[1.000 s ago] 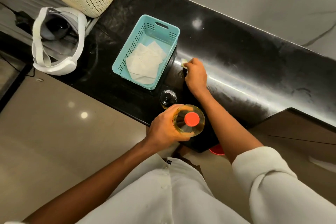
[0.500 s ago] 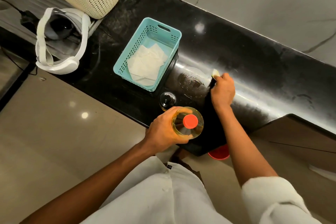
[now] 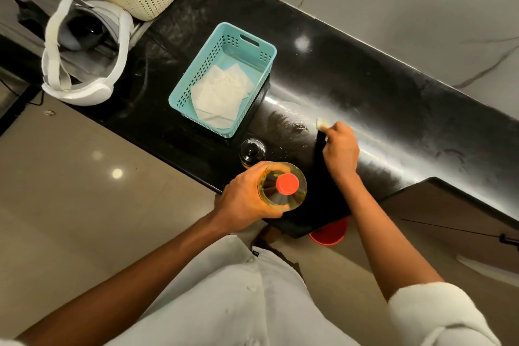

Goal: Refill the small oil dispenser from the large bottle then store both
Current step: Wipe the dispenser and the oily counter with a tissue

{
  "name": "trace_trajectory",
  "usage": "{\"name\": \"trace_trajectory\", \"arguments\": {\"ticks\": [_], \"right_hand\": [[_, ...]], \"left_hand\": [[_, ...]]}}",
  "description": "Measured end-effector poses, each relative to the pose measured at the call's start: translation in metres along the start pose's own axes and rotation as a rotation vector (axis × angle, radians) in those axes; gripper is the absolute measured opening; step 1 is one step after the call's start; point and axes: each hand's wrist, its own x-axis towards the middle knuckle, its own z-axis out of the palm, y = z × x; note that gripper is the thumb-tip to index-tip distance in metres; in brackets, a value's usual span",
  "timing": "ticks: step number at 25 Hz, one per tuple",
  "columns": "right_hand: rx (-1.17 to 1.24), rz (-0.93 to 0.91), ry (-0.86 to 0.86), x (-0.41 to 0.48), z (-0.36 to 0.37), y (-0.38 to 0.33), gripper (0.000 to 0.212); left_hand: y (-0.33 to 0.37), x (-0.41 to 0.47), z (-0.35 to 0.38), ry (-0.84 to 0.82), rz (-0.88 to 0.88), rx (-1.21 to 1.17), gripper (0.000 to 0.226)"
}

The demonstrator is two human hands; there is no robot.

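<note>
My left hand (image 3: 247, 199) is wrapped around the big oil bottle (image 3: 282, 191), red cap (image 3: 287, 183) on, upright at the counter's (image 3: 365, 87) near edge. The small dispenser (image 3: 252, 152) stands just behind it, beside the teal basket (image 3: 222, 78). My right hand (image 3: 341, 150) pinches a pale scrap (image 3: 321, 123) against the smeared black counter.

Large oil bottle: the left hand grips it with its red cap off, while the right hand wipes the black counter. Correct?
Not quite. The head view shows the red cap on the large oil bottle. The left hand does grip it, and the right hand wipes the black counter.
</note>
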Motion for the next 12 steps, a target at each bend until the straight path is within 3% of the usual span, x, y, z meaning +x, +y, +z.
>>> {"name": "trace_trajectory", "arguments": {"ticks": [1,3,7,10,12], "right_hand": [[0.004,0.088,0.039,0.014,0.002,-0.010,0.048],[0.056,0.092,0.025,0.035,0.010,-0.048,0.043],[0.013,-0.239,-0.155,0.008,0.024,-0.098,0.037],[0.030,-0.411,-0.177,-0.039,0.013,-0.061,0.035],[0.006,-0.325,-0.093,-0.052,0.004,-0.025,0.034]], "left_hand": [[0.000,0.000,0.000,-0.001,0.001,-0.001,0.075],[-0.001,0.001,0.001,-0.002,0.010,-0.010,0.075],[-0.004,0.002,0.001,-0.004,0.014,-0.051,0.080],[-0.006,0.002,0.002,-0.015,-0.010,-0.036,0.085],[-0.008,0.002,0.002,-0.018,-0.014,-0.039,0.083]]}}
